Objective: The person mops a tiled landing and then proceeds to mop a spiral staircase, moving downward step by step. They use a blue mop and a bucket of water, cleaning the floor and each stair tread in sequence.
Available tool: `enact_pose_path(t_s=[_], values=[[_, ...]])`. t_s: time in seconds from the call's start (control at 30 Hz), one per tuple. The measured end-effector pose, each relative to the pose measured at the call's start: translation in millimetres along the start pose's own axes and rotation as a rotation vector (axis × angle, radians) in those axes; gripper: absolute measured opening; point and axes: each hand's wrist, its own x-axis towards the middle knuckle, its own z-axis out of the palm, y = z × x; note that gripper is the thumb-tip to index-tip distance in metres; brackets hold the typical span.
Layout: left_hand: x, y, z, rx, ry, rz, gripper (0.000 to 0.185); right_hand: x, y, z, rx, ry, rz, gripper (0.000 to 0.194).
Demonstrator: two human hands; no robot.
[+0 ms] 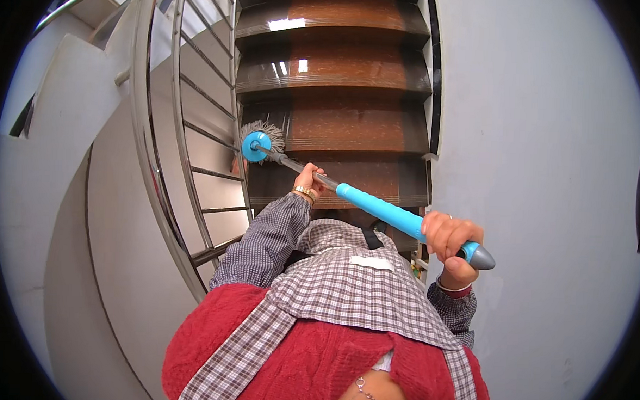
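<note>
My left hand (310,182) is wrapped around the metal pole (326,181) of a mop, below its blue grip sleeve (380,207). Up at the grey-tipped end of the handle, my right hand (453,244) grips the blue sleeve. The pole slants down to the left, ending in a round blue mop head (256,146) with grey string fibres (268,130). Those fibres lie at the left end of a glossy brown stair tread (354,127), close to the railing posts. The blue disc hides part of the fibres.
A stainless steel railing (148,141) with thin crossbars runs along the left side. On the right stands a plain pale wall (528,128) with a dark skirting strip (435,98). Several polished steps (351,63) with ridged edges extend ahead.
</note>
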Motion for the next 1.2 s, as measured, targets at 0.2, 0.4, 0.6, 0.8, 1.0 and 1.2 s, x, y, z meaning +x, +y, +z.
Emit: enact_pose_path(t_s=[0.2,0.4,0.6,0.8,1.0,1.2], values=[[-19.5,-61.2,26.5,-0.040,0.004,-0.121,0.018,-29.1,-15.2,-79.1,0.148,-0.033,-0.036,0.017],[-27.3,-118.9,63.1,0.109,0.125,-0.241,0.022,-73.5,-37.2,-138.1,0.195,-0.003,-0.047,0.014],[31.4,-191.7,74.0,0.400,0.226,-0.434,0.016,-109.2,-50.7,-154.0,0.050,0.232,0.019,0.014],[48.4,-277.7,106.6,0.667,0.218,-0.517,0.017,-185.7,-83.7,-155.3,-0.113,0.598,-0.003,0.014],[32.8,-343.1,157.3,1.024,0.156,-0.548,0.019,-242.4,-109.9,-128.4,-0.333,0.908,-0.090,0.015],[41.3,-405.5,184.5,1.323,-0.084,-0.543,0.028,-270.6,-106.7,-84.9,-0.583,1.120,-0.164,0.021]])
